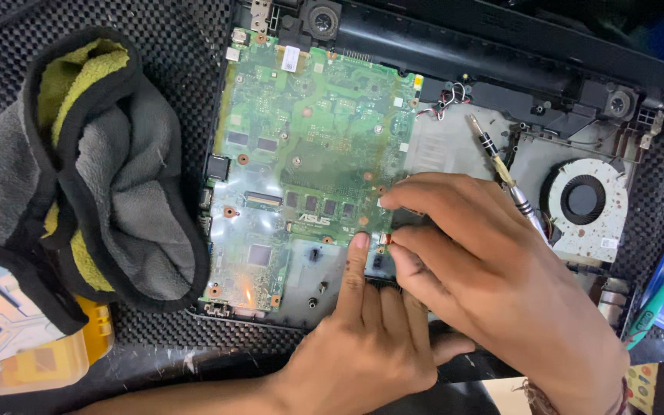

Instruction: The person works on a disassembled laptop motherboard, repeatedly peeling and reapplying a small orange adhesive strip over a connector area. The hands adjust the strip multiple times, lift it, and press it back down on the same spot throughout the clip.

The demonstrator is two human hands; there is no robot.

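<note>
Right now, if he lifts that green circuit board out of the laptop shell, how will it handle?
The circuit board is a thin flat sheet, so probably stiff and light. It is dense with chips and connectors, so likely fragile; hold it by the edges. The left hand and right hand press at its lower edge, so it may be fastened there.

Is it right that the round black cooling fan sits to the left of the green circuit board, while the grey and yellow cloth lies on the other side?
Not quite. In the head view the round black cooling fan sits to the right of the green circuit board; the grey and yellow cloth lies on its left.
</note>
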